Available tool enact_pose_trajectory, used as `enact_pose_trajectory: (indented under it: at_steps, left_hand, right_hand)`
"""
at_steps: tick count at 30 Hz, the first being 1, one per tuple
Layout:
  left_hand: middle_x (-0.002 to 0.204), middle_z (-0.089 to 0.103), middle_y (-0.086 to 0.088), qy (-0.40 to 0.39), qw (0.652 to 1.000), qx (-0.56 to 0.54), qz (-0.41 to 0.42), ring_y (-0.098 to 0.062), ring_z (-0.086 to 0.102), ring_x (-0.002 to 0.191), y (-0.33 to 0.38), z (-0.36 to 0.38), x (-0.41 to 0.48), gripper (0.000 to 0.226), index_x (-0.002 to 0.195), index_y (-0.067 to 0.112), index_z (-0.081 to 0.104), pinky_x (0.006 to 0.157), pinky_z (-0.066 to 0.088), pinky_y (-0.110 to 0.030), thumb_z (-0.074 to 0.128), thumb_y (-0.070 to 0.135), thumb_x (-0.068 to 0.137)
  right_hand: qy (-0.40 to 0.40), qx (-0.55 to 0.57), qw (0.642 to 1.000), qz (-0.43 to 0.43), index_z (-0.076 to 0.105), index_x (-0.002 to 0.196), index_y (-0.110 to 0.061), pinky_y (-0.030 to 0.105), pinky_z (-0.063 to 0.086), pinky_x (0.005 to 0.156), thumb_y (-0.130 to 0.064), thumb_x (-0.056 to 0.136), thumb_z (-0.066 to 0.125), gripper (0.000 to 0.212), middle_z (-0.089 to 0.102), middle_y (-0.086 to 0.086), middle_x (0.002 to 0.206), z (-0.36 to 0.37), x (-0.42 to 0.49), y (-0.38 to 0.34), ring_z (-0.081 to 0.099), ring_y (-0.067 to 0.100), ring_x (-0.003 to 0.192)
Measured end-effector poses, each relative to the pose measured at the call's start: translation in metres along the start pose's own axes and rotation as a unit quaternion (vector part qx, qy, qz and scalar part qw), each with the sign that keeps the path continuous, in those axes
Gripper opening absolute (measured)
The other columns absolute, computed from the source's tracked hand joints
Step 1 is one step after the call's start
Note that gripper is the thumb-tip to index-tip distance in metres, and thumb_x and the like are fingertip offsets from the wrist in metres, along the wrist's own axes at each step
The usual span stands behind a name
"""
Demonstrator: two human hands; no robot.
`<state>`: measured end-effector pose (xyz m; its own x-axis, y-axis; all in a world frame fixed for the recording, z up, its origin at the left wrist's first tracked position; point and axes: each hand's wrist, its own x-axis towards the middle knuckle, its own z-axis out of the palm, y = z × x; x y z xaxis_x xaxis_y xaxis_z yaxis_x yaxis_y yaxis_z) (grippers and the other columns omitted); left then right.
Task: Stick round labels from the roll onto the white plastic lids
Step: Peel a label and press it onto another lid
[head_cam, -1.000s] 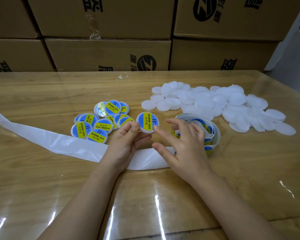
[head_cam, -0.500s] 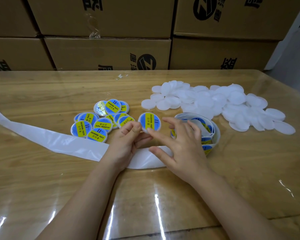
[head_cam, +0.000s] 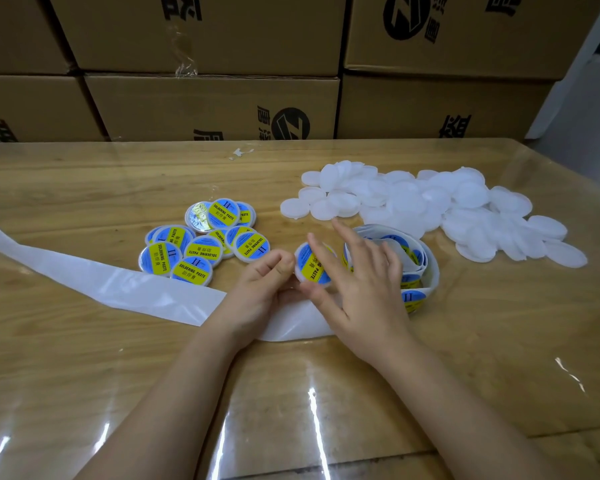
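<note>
White lid (head_cam: 310,271) with a blue-and-yellow label, held between both hands at mid counter (head_cam: 84,368)
Pinching grip of the left hand (head_cam: 257,289) holds the lid's left edge; the right hand (head_cam: 364,292) lays straight fingers across its label, grip open, in front of the label roll (head_cam: 423,268) and bare lids (head_cam: 430,209)

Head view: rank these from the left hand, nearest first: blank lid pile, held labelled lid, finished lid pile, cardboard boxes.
1. held labelled lid: pinched by the left hand, at its right side.
2. finished lid pile: just left and beyond.
3. blank lid pile: farther off, to the right.
4. cardboard boxes: stacked behind the table's far edge.
</note>
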<state>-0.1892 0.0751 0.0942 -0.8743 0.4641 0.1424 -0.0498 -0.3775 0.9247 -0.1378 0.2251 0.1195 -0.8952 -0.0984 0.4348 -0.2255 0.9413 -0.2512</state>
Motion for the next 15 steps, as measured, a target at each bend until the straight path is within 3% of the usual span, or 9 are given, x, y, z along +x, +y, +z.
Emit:
enact_pose_trajectory:
  at_steps: [5,7,10,15]
  left_hand:
    - [0.086,0.066,-0.013,0.061,0.998,-0.008,0.011,-0.027,0.066,0.087,0.002,-0.006,0.002,0.024,0.087,0.007,0.056,0.081,0.056,-0.038,0.048,0.030,0.089]
    - [0.086,0.064,-0.013,0.069,0.997,-0.014,0.018,-0.025,0.066,0.085,0.003,-0.008,0.003,0.025,0.091,0.004,0.052,0.083,0.056,-0.043,0.047,0.028,0.090]
    - [0.084,0.072,-0.005,0.061,0.997,-0.029,0.025,-0.015,0.069,0.079,0.004,-0.007,0.003,0.025,0.096,0.003,0.056,0.069,0.057,-0.031,0.046,0.026,0.090]
    - [0.085,0.073,-0.008,0.059,0.997,-0.053,0.021,-0.018,0.071,0.078,0.006,-0.005,0.002,0.024,0.088,0.008,0.069,0.068,0.056,-0.030,0.051,0.023,0.087]
  right_hand:
    - [-0.024,0.023,0.999,-0.043,0.039,0.136,-0.049,0.053,0.014,0.111,-0.065,0.088,0.024,0.053,0.028,0.000,0.152,-0.002,-0.002,-0.002,0.036,0.024,0.130]
    - [-0.015,0.024,0.998,-0.054,0.042,0.134,-0.050,0.055,0.014,0.111,-0.064,0.089,0.026,0.049,0.030,-0.001,0.151,-0.002,-0.002,-0.002,0.037,0.023,0.130]
    - [0.016,0.009,1.000,-0.025,0.047,0.133,-0.046,0.057,0.017,0.109,-0.061,0.090,0.027,0.049,0.033,0.000,0.150,-0.003,-0.001,0.003,0.039,0.024,0.127]
    - [0.025,0.010,1.000,-0.016,0.052,0.131,-0.041,0.055,0.018,0.109,-0.058,0.091,0.029,0.049,0.039,0.004,0.146,-0.001,-0.001,0.008,0.043,0.025,0.124]
